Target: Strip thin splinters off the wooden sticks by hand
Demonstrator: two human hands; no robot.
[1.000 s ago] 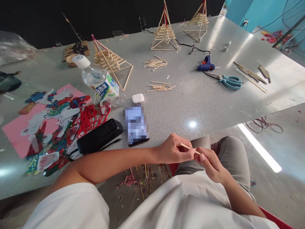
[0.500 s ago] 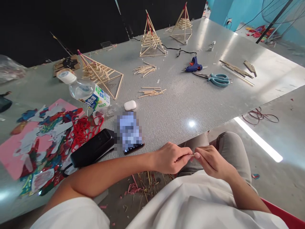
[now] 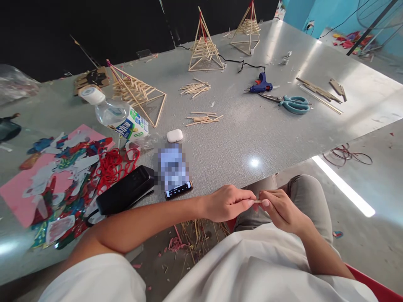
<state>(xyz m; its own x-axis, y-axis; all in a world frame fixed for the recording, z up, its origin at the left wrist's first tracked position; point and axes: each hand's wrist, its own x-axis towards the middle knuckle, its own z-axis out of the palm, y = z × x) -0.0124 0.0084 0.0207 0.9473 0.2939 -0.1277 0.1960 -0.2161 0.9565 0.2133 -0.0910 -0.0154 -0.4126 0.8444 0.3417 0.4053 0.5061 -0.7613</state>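
My left hand (image 3: 226,203) and my right hand (image 3: 278,207) meet over my lap, just below the grey table's (image 3: 267,130) near edge. Between their fingertips they pinch a short thin wooden stick (image 3: 257,201), of which only a small bit shows. My left forearm rests along the table edge. A phone (image 3: 174,172) lies on the table just left of my left hand.
On the table stand three stick pyramids (image 3: 203,44), loose stick piles (image 3: 203,118), a blue glue gun (image 3: 260,84), teal scissors (image 3: 294,104), a water bottle (image 3: 118,115), a white earbud case (image 3: 174,135), a black case (image 3: 124,191), red rubber bands (image 3: 111,165) and coloured paper scraps (image 3: 56,176). Stick scraps litter the floor.
The stick was held slanted with a long part showing; now it lies level, nearly hidden between the fingertips. The view has shifted slightly; my hands stay over my lap.
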